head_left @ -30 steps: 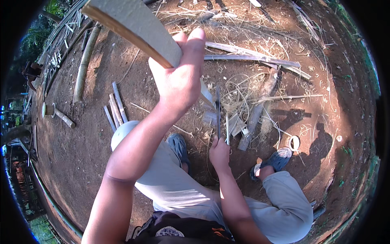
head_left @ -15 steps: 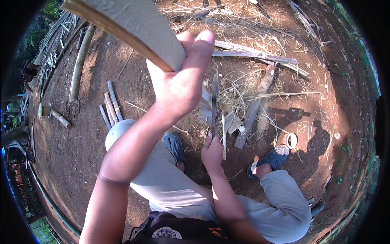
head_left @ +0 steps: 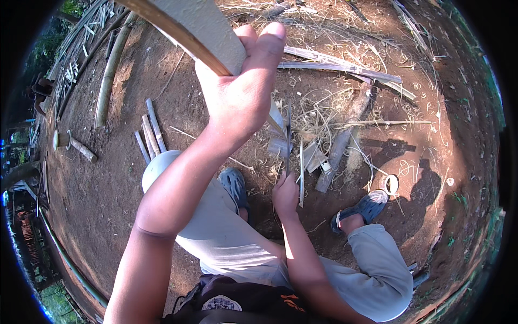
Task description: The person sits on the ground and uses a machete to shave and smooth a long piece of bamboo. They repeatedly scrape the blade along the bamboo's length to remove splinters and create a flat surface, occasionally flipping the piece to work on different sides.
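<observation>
My left hand [head_left: 237,100] is raised close to the view, closed around a broad, thick slat [head_left: 202,27], apparently split bamboo, with a pale grey face and a brown edge. The slat's far end runs out of the top of the picture. Lower down, between my knees, my right hand [head_left: 286,195] grips a long knife [head_left: 288,137], its narrow dark blade pointing away from me. The fingers hide its handle. Beyond the right hand, pale split pieces [head_left: 313,156] lie on the dirt beside the blade; my left wrist partly covers the area there.
Thin shavings [head_left: 318,116] and long split strips [head_left: 345,70] litter the ground ahead. A dark wood length [head_left: 345,137] lies right of the blade. Short sticks [head_left: 154,132] rest by my left knee, with a bamboo pole [head_left: 114,70] farther left. A bamboo ring [head_left: 392,184] touches my right shoe.
My left hand has risen a little with the slat, toward the top of the picture. The right hand still holds the knife in nearly the same place; the whole view has shifted slightly.
</observation>
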A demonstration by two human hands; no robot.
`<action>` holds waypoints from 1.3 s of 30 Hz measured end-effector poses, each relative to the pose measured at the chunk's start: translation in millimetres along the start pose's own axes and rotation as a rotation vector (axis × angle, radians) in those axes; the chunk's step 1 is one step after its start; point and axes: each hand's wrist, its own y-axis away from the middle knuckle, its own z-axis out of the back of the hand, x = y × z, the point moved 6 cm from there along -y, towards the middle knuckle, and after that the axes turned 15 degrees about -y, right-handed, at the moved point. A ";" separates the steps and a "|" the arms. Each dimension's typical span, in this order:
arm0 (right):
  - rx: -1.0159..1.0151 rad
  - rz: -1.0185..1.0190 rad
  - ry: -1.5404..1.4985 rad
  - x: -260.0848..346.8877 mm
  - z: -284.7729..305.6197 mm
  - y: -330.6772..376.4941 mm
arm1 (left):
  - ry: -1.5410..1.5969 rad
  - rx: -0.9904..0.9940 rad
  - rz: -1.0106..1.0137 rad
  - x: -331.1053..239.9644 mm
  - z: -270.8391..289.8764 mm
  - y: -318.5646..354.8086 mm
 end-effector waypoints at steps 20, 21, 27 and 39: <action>-0.025 -0.005 0.055 2.6 8.9 -11.4 | 0.058 -0.030 0.128 6.7 6.0 -4.3; -0.030 -0.009 0.078 -10.4 3.9 -9.3 | 0.065 -0.022 0.139 5.4 2.8 -2.5; 0.087 -0.125 0.114 -42.5 -1.1 -5.8 | 0.175 0.007 0.125 3.4 5.3 -3.0; 0.078 -0.032 0.107 -2.4 0.5 -17.7 | 0.182 0.025 0.045 1.2 15.2 -0.5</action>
